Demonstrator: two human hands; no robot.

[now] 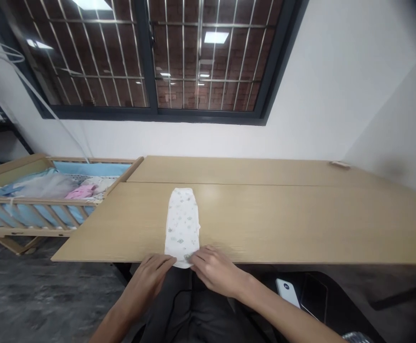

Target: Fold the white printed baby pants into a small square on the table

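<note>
A white cloth (pixel 182 224) with a small leaf-like print lies folded into a long narrow strip, rounded at its far end. It looks like baby wear, but the exact kind cannot be made out. Its near end reaches the table's front edge. At the near left corner, my left hand (pixel 152 274) has its fingers closed on the fabric. My right hand (pixel 213 271) pinches the near right corner, fingers pressed together. Both thumbs are mostly hidden.
The wooden table (pixel 282 219) has a seam across it and a small flat object (pixel 339 165) at the far right. To the left stands a wooden crib (pixel 50 202) with fabrics inside. A white phone (pixel 287 291) and a dark phone (pixel 314 297) lie on a black seat below the table edge.
</note>
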